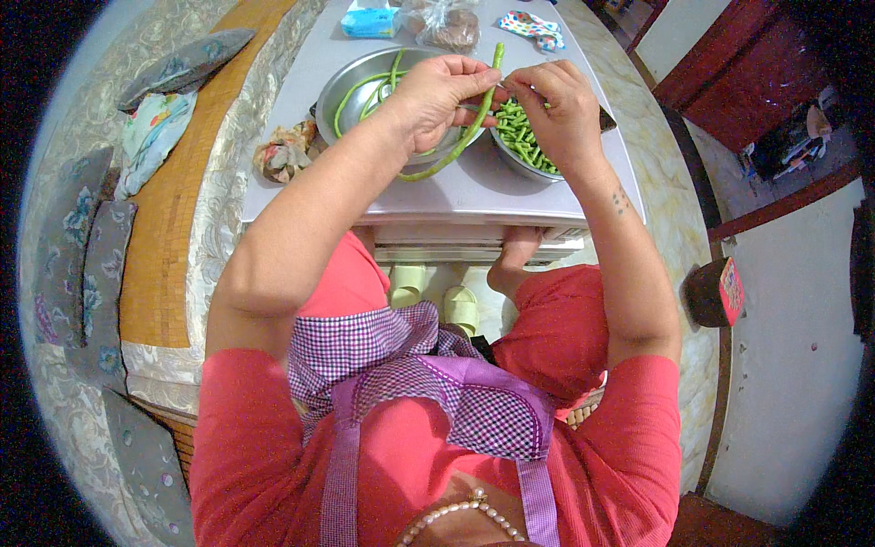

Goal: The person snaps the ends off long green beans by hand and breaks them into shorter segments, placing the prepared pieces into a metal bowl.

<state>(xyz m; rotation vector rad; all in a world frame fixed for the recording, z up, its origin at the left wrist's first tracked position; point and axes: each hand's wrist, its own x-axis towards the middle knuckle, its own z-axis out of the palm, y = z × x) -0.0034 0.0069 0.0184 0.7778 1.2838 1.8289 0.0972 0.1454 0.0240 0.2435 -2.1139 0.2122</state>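
A long green bean [487,102] is pinched between the thumb and fingers of my left hand [444,96]. One end points up past the thumb, and the rest curves down over the rim of a large metal basin [329,85]. More long beans [345,102] lie in that basin. My right hand [557,96] has its thumb and fingertips drawn together close to the upper part of the held bean. Something thin shows between the two hands, too small to make out. Below my right hand, a smaller metal bowl [530,171] holds many short cut bean pieces [516,137].
The low table [417,198] also bears a crumpled plastic bag [284,154] at left. Along its back are a blue tissue pack [369,22], a clear bag with brown contents [454,29] and a dotted cloth [533,29]. Light green slippers [461,308] lie on the floor.
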